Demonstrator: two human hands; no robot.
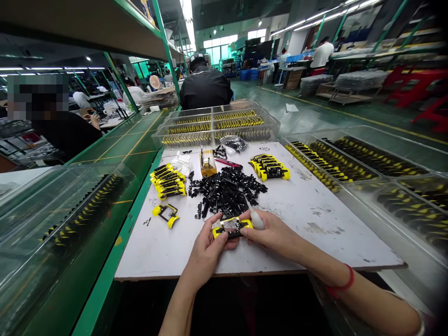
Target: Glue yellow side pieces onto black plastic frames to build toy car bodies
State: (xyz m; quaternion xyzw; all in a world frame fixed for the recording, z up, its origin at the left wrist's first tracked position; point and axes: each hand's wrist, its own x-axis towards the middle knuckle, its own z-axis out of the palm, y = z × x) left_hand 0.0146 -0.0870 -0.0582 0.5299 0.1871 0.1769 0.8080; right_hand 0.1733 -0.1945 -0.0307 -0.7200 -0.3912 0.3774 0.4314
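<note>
My left hand (210, 245) grips the left end of a black and yellow plastic frame (229, 233), low over the white board. At the frame's right end, my right hand (269, 231) touches it with thumb and fingertips. A white squeeze bottle (257, 219) with a thin nozzle is tucked in that same hand, its tip pointing up and left. Just beyond my hands lies a heap of small black plastic parts (227, 189). A single yellow and black frame (167, 214) lies apart on the left. Rows of similar frames stand at the left (170, 182) and right (269, 167).
Behind the heap are a small yellowish box (208, 165), a red pen-like tool (229, 163) and a plastic bag (234, 143). Clear trays of frames stand behind (213, 126), at the right (350, 158) and left (80, 210). A person in black (205, 86) sits ahead.
</note>
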